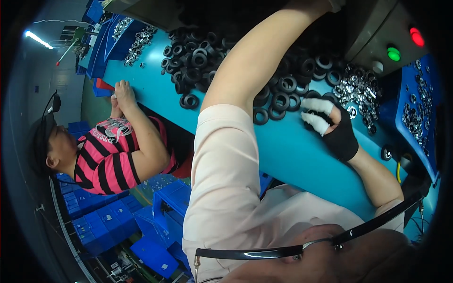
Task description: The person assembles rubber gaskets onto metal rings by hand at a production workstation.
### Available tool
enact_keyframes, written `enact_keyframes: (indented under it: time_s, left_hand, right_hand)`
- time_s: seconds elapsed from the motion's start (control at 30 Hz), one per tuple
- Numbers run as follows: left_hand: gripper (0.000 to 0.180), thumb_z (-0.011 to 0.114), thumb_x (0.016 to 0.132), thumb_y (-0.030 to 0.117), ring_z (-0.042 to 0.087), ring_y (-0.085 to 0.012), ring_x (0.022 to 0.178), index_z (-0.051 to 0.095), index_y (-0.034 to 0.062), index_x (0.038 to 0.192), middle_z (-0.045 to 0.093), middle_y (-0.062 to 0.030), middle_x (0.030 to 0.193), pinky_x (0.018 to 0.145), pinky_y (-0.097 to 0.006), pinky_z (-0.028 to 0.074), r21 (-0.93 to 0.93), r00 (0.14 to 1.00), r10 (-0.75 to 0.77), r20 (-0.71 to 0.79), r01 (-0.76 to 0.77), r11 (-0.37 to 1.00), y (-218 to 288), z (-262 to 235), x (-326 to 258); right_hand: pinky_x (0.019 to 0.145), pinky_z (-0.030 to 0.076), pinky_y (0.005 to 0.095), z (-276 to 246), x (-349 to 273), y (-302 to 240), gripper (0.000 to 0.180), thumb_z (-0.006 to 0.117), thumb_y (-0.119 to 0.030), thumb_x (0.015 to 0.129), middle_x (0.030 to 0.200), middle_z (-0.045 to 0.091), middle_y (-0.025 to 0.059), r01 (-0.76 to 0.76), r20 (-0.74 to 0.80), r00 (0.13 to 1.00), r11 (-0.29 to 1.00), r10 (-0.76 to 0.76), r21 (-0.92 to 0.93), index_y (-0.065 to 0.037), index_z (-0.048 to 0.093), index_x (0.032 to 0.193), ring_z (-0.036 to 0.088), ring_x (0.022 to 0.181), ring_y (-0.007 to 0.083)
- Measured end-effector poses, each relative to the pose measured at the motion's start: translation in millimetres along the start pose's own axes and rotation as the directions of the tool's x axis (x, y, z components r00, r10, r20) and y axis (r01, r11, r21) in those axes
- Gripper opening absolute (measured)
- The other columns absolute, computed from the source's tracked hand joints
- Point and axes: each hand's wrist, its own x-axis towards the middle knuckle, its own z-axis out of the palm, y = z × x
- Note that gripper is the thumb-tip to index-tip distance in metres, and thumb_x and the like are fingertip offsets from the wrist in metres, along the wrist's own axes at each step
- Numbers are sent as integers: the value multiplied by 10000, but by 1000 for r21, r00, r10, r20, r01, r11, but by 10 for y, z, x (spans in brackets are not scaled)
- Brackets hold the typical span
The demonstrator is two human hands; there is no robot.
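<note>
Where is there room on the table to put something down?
The blue-green table is bare between the black rings and near edge, left of the right hand. Crowded: under the rings and shiny metal parts.

The head fisheye looks down at the table [302, 155], seemingly close.

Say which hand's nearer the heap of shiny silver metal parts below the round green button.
Right hand, black-gloved, just lower left of the heap. Left hand: farther, higher in picture, at top edge.
</note>
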Motion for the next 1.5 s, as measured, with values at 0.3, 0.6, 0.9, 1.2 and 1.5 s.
enact_keyframes:
  time_s: [0.3,0.6,0.9,1.2,1.5]
  left_hand:
    - [416,591,878,200,653,-262,806,501,-29,1214,555,-186,1140,665,-341,539,-250,942,-296,159,328,911,1025,-209,-952]
    - [420,468,962,269,640,-283,790,426,-43,1241,560,-186,1031,684,-345,561,-582,851,-521,70,459,671,1054,-316,-1459]
    - [392,514,942,270,658,-279,803,496,-21,1204,599,-132,996,697,-360,576,-646,795,-574,196,545,535,1003,-223,-1784]
    - [407,478,958,282,663,-242,785,484,-23,1227,606,-129,1035,692,-332,572,-547,811,-542,221,563,619,1007,-159,-1794]
    - [386,490,956,226,654,-218,797,471,-28,1245,582,-141,1105,690,-318,569,-505,836,-508,207,536,676,1049,-170,-1786]
  right_hand:
    - [759,522,267,-38,-33,56,334,685,-49,799,1054,624,94,240,-202,945,966,-256,-101,2,585,1113,638,858,142]
    - [816,477,268,7,-17,-2,331,692,-123,802,1066,614,91,219,-315,921,974,-228,-64,-5,590,1093,602,951,144]
    - [719,484,275,-190,-39,-67,302,668,-90,808,975,634,116,394,-422,762,869,-491,-301,0,590,1086,614,821,175]
    - [868,457,294,-345,-7,40,370,638,-91,825,1083,614,119,351,-388,811,895,-438,-277,-4,560,1176,588,1001,192]
    - [863,463,299,-310,-24,-30,375,652,-107,825,1115,607,133,354,-367,834,910,-412,-217,2,561,1172,595,1001,198]
